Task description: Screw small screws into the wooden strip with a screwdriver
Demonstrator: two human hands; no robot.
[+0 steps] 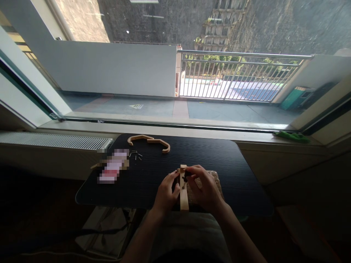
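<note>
A pale wooden bar (184, 200) lies lengthwise in front of me, along the left side of a woven brown piece (216, 177). My left hand (166, 191) is closed on the bar's left side, thumb and fingers near its far end. From the right, my right hand (204, 186) pinches a small dark piece of hardware or tool (185, 179) over the bar's top face. Its exact kind is too small and dark to tell. A small metallic shaft runs down from it to a dark spot on the bar. My right hand covers much of the woven piece.
On the black table (233, 160), two curved wooden pieces (161, 141) lie near the window side. Several screws (135, 155) are scattered left of centre, beside a blurred pink-and-white packet (113, 168). A radiator (55, 140) stands left; a green cloth (292, 137) rests on the sill.
</note>
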